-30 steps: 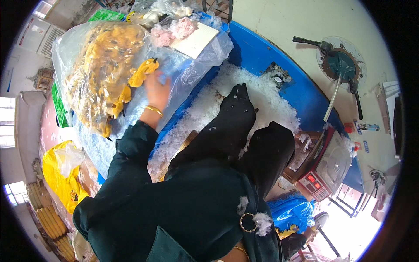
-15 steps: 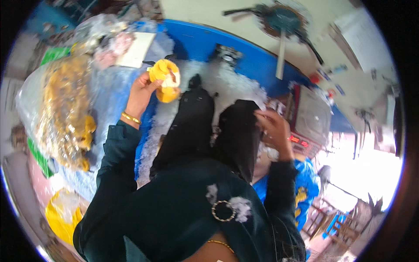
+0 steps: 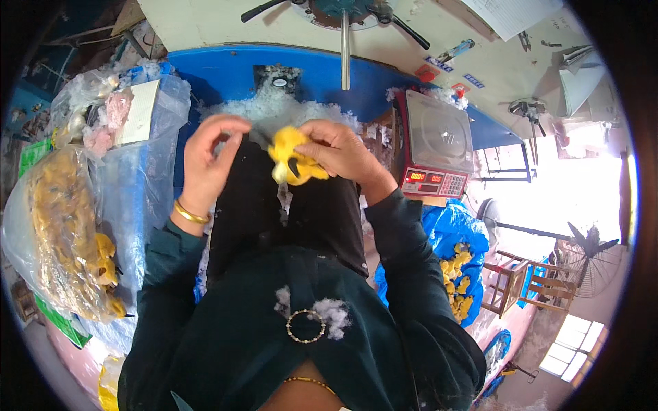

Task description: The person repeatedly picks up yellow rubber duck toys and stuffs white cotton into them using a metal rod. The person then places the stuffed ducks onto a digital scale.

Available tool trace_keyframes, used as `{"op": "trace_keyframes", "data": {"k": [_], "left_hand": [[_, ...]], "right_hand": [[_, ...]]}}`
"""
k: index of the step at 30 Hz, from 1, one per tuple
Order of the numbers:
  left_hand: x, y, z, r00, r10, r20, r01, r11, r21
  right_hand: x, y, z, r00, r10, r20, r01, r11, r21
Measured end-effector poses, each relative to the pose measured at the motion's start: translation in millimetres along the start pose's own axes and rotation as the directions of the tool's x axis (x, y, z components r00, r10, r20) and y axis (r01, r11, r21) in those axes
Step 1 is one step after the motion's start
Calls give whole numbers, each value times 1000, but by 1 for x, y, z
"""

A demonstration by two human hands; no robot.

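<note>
A small yellow plush toy [image 3: 288,147], with a white patch and a dark piece on it, hangs over my lap. My right hand [image 3: 336,152] pinches it between thumb and fingers at its right side. To the left of it, and apart from it, my left hand [image 3: 211,159] is raised with thumb and fingers apart and nothing in them. White fluffy stuffing [image 3: 284,106] lies just beyond both hands, along the foot of the blue panel. The toy is slightly blurred, so its finer shape is hard to make out.
A metal tube [image 3: 345,55] juts from the machine ahead. At right stand a red digital scale [image 3: 439,147] and a blue bag [image 3: 428,233] holding several yellow pieces. A clear plastic bag [image 3: 65,226] of yellow plush pieces lies at left. A fan [image 3: 586,253] stands far right.
The yellow plush toy has passed from my left hand to my right. My right hand has come in over my lap, and the head view has shifted.
</note>
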State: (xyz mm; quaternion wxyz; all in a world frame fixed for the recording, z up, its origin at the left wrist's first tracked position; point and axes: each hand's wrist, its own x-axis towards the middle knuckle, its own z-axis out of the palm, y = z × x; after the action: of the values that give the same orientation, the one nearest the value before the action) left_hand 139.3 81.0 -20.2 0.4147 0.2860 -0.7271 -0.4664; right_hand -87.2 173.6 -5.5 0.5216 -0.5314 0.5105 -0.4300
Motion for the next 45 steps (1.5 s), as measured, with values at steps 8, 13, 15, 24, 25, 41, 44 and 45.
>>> {"op": "trace_keyframes", "data": {"k": [8,13,15,24,25,41,44,45], "left_hand": [[37,2,29,685,-235,689,553,785,-281],[51,9,43,662,-261,703,537,819,-201],[55,10,51,598,-176,782,508,837,-201],[102,27,84,896,260,360,-352,910,220],[100,25,89,902,287,323,-378,885,271],[101,33,93,913,259,315,-380,819,429],[105,29,95,911,268,315,-396,782,481],[106,27,95,906,277,319,-407,771,489]], "right_hand": [[-1,-27,-31,991,-64,115,94,955,-281],[-6,-6,-49,924,-376,72,344,732,-589],[-11,-9,-54,951,-310,6,210,629,-748],[1,-19,-91,759,-573,-308,-32,440,-897],[1,-20,-91,759,-582,-293,-32,416,-909],[-12,-24,-72,760,-510,-403,-126,493,-861],[-7,-28,-59,727,-553,-407,-217,378,-900],[-2,-25,-53,711,-574,-407,-230,357,-905]]}}
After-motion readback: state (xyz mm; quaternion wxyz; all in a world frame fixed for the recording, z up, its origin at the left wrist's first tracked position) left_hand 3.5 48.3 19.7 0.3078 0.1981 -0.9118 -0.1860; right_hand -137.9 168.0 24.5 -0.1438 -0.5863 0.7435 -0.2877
